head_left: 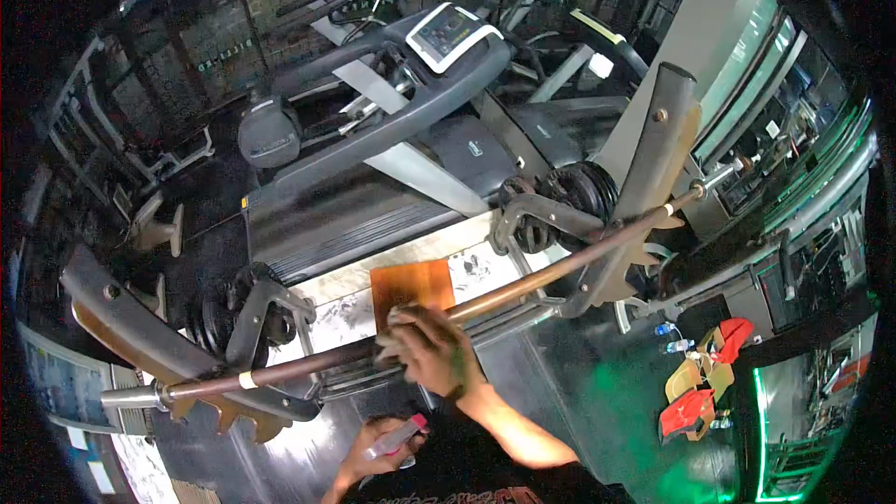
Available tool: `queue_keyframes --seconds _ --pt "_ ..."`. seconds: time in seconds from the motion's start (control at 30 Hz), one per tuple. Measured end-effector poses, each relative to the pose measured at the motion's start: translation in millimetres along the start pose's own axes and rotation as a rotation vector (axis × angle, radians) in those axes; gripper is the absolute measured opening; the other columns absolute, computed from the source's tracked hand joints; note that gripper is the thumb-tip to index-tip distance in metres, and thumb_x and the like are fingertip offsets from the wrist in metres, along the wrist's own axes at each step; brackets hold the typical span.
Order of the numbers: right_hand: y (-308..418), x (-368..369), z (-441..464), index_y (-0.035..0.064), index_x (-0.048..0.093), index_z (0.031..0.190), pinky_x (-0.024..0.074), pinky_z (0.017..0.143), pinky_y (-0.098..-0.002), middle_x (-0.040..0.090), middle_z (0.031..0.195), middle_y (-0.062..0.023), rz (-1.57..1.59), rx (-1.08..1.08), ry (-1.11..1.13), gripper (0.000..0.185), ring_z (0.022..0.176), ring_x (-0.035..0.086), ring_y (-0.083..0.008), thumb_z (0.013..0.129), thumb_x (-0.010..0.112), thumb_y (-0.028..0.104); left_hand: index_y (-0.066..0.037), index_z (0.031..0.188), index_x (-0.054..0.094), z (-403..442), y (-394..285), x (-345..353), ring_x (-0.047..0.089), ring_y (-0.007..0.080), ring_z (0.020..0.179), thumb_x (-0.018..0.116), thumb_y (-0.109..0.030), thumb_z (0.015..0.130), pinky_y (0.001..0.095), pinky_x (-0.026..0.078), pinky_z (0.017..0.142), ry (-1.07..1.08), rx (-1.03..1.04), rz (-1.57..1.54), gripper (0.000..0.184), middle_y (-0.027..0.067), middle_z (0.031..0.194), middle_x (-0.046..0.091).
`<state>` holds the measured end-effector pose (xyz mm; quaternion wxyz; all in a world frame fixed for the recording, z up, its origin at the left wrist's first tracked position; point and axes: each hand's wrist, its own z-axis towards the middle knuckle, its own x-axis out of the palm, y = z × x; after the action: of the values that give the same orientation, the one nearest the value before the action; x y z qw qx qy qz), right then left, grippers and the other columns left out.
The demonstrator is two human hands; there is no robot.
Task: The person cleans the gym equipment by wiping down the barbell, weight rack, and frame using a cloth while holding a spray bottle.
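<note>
A long barbell (pixel 551 273) lies across the hooks of a rack in front of me. My right hand (pixel 439 357) is closed around a crumpled pale cloth (pixel 396 321) and presses it against the middle of the bar. Lower down, close to my body, my left hand (pixel 373 451) grips a small pale bottle (pixel 396 439) with a pink top. It is tilted and clear of the bar. The bar looks dark brown left of the cloth and lighter copper to its right.
Rack uprights with notched hooks stand at left (pixel 173 345) and right (pixel 644 159). Behind are a treadmill (pixel 373 149) and stacked weight plates (pixel 583 189). An orange-brown panel (pixel 425 282) sits beyond the bar. Red and tan items (pixel 689 411) and bottles (pixel 677 346) lie at right.
</note>
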<state>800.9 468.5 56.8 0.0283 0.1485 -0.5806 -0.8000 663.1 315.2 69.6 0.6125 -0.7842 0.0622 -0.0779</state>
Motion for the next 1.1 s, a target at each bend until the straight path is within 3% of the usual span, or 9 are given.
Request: queue_keyframes --seconds 0.03,0.17,0.3,0.37,0.43,0.57,0.67,1.03,1.1 --pt "5 4 1 0.0065 0.066 0.101 0.0467 0.094 -0.0383 0.06 0.113 -0.0065 -0.527 -0.428 0.067 0.03 0.106 0.058 -0.0245 0.071 0.065 0.003 -0.003 0.098 0.068 -2 -3 0 0.063 0.0098 0.079 0.068 -0.005 0.081 0.0243 0.05 0.071 -0.009 0.01 0.003 0.017 0.0044 0.09 0.068" --pt "-6 -18 4 0.0055 0.067 0.1 0.046 0.094 -0.0418 0.06 0.11 -0.0082 -0.648 -0.505 0.102 0.027 0.102 0.059 -0.0281 0.074 0.063 0.004 -0.003 0.1 0.068 -6 9 -8 0.063 0.0101 0.083 0.067 -0.004 0.081 0.0244 0.051 0.075 0.031 0.198 0.195 0.019 0.0062 0.094 0.068" --pt "10 -65 15 0.0053 0.063 0.098 0.0449 0.09 -0.0442 0.062 0.098 -0.0138 0.523 0.404 0.034 0.019 0.088 0.06 -0.0311 0.081 0.06 0.012 -0.002 0.102 0.067 -18 18 -19 0.064 0.0116 0.086 0.066 -0.004 0.081 0.0251 0.051 0.077 0.053 0.143 0.109 0.021 0.0074 0.094 0.068" --pt "-8 -96 20 0.0139 0.066 0.094 0.034 0.098 -0.0576 0.064 0.095 -0.0064 -0.994 -0.308 -0.02 0.018 0.098 0.059 -0.0263 0.083 0.056 0.024 -0.002 0.103 0.066 -26 16 -26 0.064 0.0122 0.086 0.066 -0.004 0.081 0.0254 0.051 0.078 0.048 0.151 0.067 0.022 0.0077 0.094 0.068" --pt "-4 -101 23 0.0119 0.066 0.093 0.0311 0.097 -0.0629 0.065 0.088 -0.0104 -1.084 -0.342 -0.217 0.019 0.089 0.061 -0.0286 0.084 0.056 0.025 -0.002 0.104 0.065 -35 17 -34 0.065 0.0124 0.086 0.065 -0.003 0.081 0.0257 0.052 0.079 0.035 0.128 0.134 0.023 0.008 0.095 0.068" --pt "-4 -74 30 0.0112 0.066 0.094 0.0277 0.101 -0.0616 0.066 0.086 -0.0126 -0.981 -0.139 -0.1 0.018 0.087 0.063 -0.0305 0.087 0.053 0.022 -0.002 0.104 0.066 -54 28 -46 0.065 0.0124 0.086 0.064 -0.003 0.082 0.0258 0.052 0.079 0.002 0.066 -0.009 0.022 0.0073 0.096 0.069" --pt "18 -27 35 0.0079 0.068 0.094 0.0528 0.069 -0.0349 0.068 0.08 -0.0085 -0.702 -0.404 0.139 0.022 0.074 0.066 -0.0231 0.086 0.048 0.008 -0.002 0.102 0.067 -59 42 -52 0.066 0.0146 0.085 0.067 -0.008 0.082 0.0271 0.052 0.077 0.003 0.067 -0.048 0.02 0.0081 0.094 0.069" --pt "9 2 32 0.0112 0.064 0.108 0.0418 0.096 -0.0386 0.063 0.105 -0.0101 -0.253 -0.041 0.546 0.026 0.102 0.059 -0.0283 0.085 0.053 0.011 -0.005 0.097 0.069 -55 38 -50 0.067 0.0164 0.081 0.069 -0.018 0.085 0.0287 0.052 0.075 -0.056 0.129 0.106 0.018 0.0078 0.091 0.069" --pt "12 -39 43 0.0114 0.064 0.108 0.0425 0.096 -0.0408 0.063 0.104 -0.0122 -0.678 -0.136 0.531 0.027 0.101 0.059 -0.031 0.082 0.057 0.011 -0.006 0.096 0.069 -53 37 -51 0.067 0.016 0.081 0.069 -0.019 0.085 0.0285 0.051 0.075 -0.049 0.114 0.092 0.018 0.0075 0.09 0.069"
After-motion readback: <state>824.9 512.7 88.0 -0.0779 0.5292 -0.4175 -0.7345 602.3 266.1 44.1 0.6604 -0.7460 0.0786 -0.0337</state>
